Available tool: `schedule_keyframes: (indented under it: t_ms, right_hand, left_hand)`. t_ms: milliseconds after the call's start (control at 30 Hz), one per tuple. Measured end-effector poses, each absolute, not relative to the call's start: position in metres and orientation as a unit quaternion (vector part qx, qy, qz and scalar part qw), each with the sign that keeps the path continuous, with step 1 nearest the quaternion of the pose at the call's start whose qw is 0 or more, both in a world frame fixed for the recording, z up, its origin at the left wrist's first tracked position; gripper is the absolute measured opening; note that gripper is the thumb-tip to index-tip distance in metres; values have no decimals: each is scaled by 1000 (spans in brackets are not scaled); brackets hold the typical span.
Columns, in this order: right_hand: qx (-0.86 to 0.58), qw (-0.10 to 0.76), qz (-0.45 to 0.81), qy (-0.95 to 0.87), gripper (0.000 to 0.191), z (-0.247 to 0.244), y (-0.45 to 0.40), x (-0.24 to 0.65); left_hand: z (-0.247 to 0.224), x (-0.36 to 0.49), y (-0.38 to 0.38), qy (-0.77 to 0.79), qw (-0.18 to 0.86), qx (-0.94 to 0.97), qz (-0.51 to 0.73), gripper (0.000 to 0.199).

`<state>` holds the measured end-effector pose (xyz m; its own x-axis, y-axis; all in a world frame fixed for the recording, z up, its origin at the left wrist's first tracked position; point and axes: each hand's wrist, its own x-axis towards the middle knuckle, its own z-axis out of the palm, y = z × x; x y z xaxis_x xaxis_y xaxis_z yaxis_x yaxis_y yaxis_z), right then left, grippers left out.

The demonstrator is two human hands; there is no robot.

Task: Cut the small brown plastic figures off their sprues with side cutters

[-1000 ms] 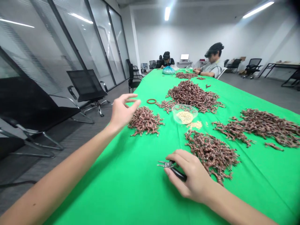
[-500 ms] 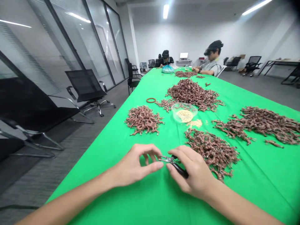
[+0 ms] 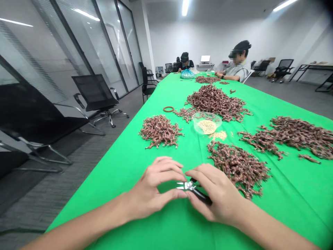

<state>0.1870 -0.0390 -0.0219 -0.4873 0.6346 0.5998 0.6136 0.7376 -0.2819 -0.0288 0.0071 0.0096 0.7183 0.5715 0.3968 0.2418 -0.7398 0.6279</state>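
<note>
My right hand point(image 3: 218, 198) is closed around small black-handled pliers point(image 3: 201, 197), whose silver jaws point left and stand apart. My left hand point(image 3: 153, 187) curves around the jaw tips, thumb and fingers apart, with nothing visible between them. The left thumb tip lies close to the right thumb, by the tool's pivot. Just beyond my right hand lies a pile of small brown knobbly pieces point(image 3: 239, 166), with dark and shiny bits among them. Another pile of such brown pieces point(image 3: 160, 131) lies past my left hand.
A clear bowl point(image 3: 195, 127) of pale grains stands mid-table, with spilled grains point(image 3: 220, 135) beside it. More brown piles point(image 3: 215, 100) lie on the green cloth point(image 3: 125, 152). There is a brown ring point(image 3: 168, 109). A person point(image 3: 238, 66) sits at the far right; chairs point(image 3: 95, 92) stand left.
The pliers' jaws have spread wider. My left fingers have moved nearer the right hand, and the hands sit slightly lower in view. The camera view has shifted a little.
</note>
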Motion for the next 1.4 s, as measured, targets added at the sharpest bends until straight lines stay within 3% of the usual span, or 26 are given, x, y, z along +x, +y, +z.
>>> schedule_keyframes:
  t_ms: [400,600,1067,1400]
  right_hand:
    - [-352,283,-84,-888,40,-22,-45,180]
    - [-354,276,-102,-888,38,-21,-42,181]
    - [-371,256,-119,-885,34,-22,-43,173]
    - [-437,209,-201,-851,49,-33,-42,172]
  left_hand:
    - [10,-30,-4,229,210,909,277,15]
    - [11,-35,-3,227,129,929,263,15]
    - [2,-36,-1,225,127,924,283,11]
    - [-7,-36,5,227,75,919,313,9]
